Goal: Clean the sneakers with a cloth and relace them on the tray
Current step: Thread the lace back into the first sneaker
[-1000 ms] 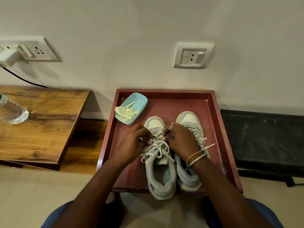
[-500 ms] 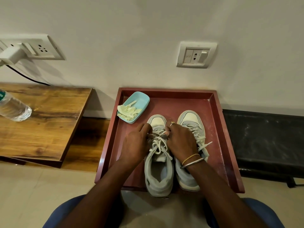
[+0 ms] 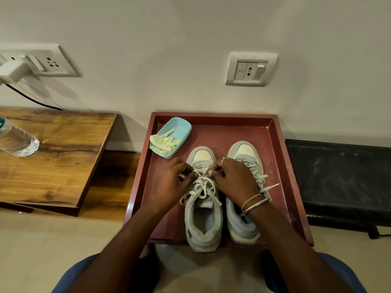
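Pinching the laces (image 3: 203, 183), left hand (image 3: 169, 187) and right hand (image 3: 234, 180) flank the sneaker (image 3: 204, 227)

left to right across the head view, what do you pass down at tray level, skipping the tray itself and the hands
water bottle → wooden table → blue dish → left sneaker → right sneaker → black bench
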